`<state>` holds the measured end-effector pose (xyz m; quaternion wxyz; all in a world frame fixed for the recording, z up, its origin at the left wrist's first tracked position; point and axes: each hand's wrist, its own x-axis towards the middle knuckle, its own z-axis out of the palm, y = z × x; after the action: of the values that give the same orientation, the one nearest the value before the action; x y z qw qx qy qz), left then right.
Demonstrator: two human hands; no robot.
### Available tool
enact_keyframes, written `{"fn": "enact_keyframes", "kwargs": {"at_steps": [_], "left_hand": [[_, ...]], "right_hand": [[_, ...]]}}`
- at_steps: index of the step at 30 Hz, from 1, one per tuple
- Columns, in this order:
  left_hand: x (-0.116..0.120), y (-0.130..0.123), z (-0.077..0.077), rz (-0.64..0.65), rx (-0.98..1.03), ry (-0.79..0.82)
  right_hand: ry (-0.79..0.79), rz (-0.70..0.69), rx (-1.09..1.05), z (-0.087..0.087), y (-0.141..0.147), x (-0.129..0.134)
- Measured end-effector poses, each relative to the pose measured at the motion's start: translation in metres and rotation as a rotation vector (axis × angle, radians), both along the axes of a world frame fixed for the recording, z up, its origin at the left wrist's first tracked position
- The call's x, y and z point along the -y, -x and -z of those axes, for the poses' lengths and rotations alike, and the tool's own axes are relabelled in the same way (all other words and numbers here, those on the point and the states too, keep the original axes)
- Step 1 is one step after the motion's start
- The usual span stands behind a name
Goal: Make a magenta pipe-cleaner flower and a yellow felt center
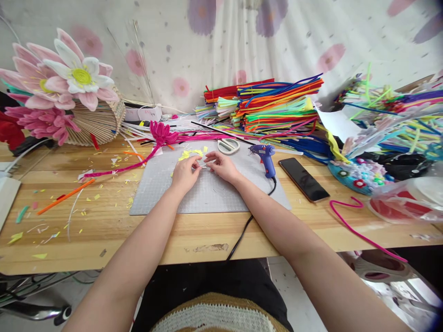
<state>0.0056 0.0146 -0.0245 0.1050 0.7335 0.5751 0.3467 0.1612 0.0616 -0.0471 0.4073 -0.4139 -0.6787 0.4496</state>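
Over the grey cutting mat [155, 196], my left hand [185, 174] and my right hand [223, 166] are close together with fingertips pinched. Between them is a small, thin white piece [205, 167]; its exact kind is too small to make out. Yellow scraps [191, 153] lie on the mat just behind my left hand. White-handled scissors [228, 146] rest behind my right hand. A blue glue gun [266, 159] lies at the mat's right side. To the left, a magenta pipe-cleaner flower [162, 133] with a long stem crosses the mat's back left corner.
Bundles of coloured pipe cleaners [277, 103] are piled along the back. A phone [304, 180] lies right of the mat, near a bent pink pipe cleaner [360, 230]. Fluffy flowers [81, 76] fill a basket [100, 122] at back left. The glue gun's black cord [242, 233] crosses the front edge.
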Motion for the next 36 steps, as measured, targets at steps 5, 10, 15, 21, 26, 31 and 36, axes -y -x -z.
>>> {"fn": "enact_keyframes", "kwargs": {"at_steps": [5, 10, 15, 21, 26, 31, 36], "left_hand": [[0.001, 0.0, 0.0, 0.017, -0.011, 0.004], [0.001, -0.001, -0.001, 0.019, -0.012, 0.011], [0.001, 0.0, -0.002, 0.004, 0.002, 0.051], [-0.003, 0.003, 0.002, -0.035, -0.042, 0.033], [-0.005, 0.002, 0.006, -0.004, -0.102, 0.034], [-0.004, 0.003, 0.01, -0.06, -0.126, -0.058], [-0.002, 0.005, 0.007, -0.098, -0.131, -0.12]], "right_hand": [[0.05, -0.004, -0.015, 0.002, 0.0, -0.002], [0.026, -0.006, -0.009, 0.0, -0.002, 0.0], [0.004, 0.063, 0.018, -0.002, -0.002, 0.0], [0.134, 0.369, -0.219, -0.005, -0.012, -0.007], [0.149, 0.387, -0.284, -0.007, -0.017, -0.008], [0.114, 0.306, -0.238, -0.006, -0.012, -0.005], [0.07, 0.32, -0.196, -0.006, -0.011, -0.006]]}}
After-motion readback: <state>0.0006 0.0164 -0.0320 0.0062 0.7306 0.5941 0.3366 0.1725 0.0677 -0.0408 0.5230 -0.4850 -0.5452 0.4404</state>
